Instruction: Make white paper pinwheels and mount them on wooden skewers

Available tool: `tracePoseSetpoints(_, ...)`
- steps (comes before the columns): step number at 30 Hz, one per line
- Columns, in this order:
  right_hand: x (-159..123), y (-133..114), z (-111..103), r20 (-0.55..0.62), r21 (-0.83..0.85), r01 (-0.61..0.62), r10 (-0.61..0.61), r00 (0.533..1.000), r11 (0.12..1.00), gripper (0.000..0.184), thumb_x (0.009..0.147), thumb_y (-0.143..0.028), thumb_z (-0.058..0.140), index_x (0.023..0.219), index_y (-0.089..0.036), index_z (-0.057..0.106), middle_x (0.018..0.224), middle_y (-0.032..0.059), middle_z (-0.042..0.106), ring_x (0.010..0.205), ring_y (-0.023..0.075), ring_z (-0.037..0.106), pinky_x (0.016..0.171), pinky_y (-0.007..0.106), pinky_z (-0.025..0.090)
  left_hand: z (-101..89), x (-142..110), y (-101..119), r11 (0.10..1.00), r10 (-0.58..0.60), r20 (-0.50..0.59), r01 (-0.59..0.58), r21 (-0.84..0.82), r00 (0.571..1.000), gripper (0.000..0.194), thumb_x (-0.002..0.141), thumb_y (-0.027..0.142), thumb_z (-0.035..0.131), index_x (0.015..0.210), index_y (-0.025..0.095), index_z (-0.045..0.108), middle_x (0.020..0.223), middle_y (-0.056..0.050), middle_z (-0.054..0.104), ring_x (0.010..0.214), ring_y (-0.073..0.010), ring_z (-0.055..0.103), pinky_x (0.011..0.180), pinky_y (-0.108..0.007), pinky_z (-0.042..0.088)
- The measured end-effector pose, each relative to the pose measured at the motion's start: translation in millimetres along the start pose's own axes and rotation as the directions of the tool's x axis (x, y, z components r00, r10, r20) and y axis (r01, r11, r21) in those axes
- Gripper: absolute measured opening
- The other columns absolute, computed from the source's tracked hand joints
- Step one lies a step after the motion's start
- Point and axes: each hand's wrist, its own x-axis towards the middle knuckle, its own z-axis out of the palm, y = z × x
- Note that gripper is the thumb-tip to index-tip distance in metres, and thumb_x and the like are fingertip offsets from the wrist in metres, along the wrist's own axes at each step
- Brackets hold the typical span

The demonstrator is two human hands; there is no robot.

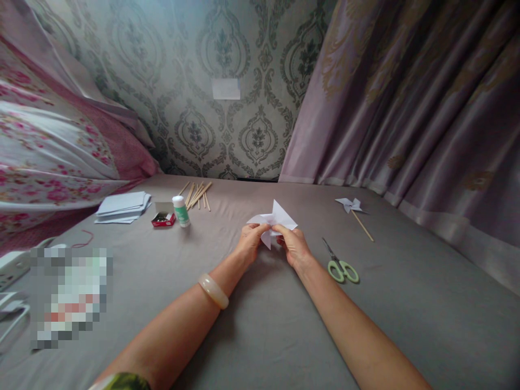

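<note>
Both of my hands hold a folded white paper shape with pointed flaps, a little above the grey bed sheet in the middle of the view. My left hand pinches its left side, and a pale bangle sits on that wrist. My right hand pinches its right and lower part. Fingers of both hands are closed on the paper.
Green-handled scissors lie right of my right hand. A finished paper pinwheel on a stick lies farther right. At the back left are a glue bottle, a small red box, wooden sticks and a stack of white paper.
</note>
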Motion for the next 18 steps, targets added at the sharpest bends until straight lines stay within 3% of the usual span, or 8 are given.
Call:
tracePoseSetpoints(3,-0.3,-8.8,-3.6,0.09,0.01,-0.03,0.029,0.996,0.999,0.025,0.059,-0.038,0.076,0.072,-0.019,0.068,0.069,0.0013,0.07,0.054,0.0127,0.057,0.05,0.024,0.04,-2.5,3.5,0.8,0.999,-0.009,-0.018,0.008,-0.036,1.0,0.013,0.054,0.018,0.072,0.063,0.012,0.065,0.055,-0.002,0.063,0.047,-0.0115,0.054,0.048,-0.023,0.038)
tracePoseSetpoints(7,6.6,-27.5,-19.8,0.172,0.006,-0.073,0.071,0.983,0.997,0.049,0.077,-0.063,0.053,0.066,-0.018,0.066,0.065,0.0077,0.068,0.05,0.0159,0.057,0.047,0.028,0.041,-4.7,8.0,3.4,0.995,-0.013,-0.046,0.009,-0.095,0.999,0.013,0.053,0.017,0.07,0.065,0.012,0.065,0.057,-0.002,0.064,0.051,-0.0124,0.055,0.051,-0.023,0.043)
tracePoseSetpoints(9,11.7,-34.3,-29.8,0.166,-0.009,-0.067,0.067,0.984,0.998,0.043,0.078,-0.058,0.056,0.063,-0.018,0.064,0.064,0.0078,0.068,0.048,0.0147,0.055,0.047,0.027,0.04,-4.9,8.9,4.0,0.994,-0.021,-0.053,0.015,-0.111,0.998,0.013,0.053,0.017,0.07,0.064,0.012,0.065,0.057,-0.003,0.064,0.051,-0.0131,0.055,0.052,-0.024,0.043)
tracePoseSetpoints(13,17.9,-40.0,-44.4,0.163,-0.043,0.004,0.003,0.987,0.999,0.013,0.068,-0.031,0.071,0.069,-0.02,0.065,0.065,0.0019,0.069,0.051,0.0107,0.054,0.051,0.023,0.041,-4.0,8.1,3.9,0.992,-0.033,-0.048,0.027,-0.123,0.998,0.015,0.051,0.016,0.07,0.064,0.012,0.065,0.056,-0.003,0.064,0.051,-0.0132,0.056,0.051,-0.024,0.044)
tracePoseSetpoints(18,16.7,-47.2,-54.4,0.277,-0.087,0.123,-0.095,0.956,0.989,0.022,0.061,-0.024,0.074,0.082,-0.021,0.071,0.071,-0.0009,0.07,0.061,0.0095,0.058,0.06,0.022,0.043,-3.1,7.1,5.5,0.992,-0.037,-0.022,0.034,-0.122,0.999,0.017,0.049,0.016,0.071,0.065,0.011,0.065,0.057,-0.002,0.064,0.052,-0.0124,0.056,0.052,-0.023,0.044)
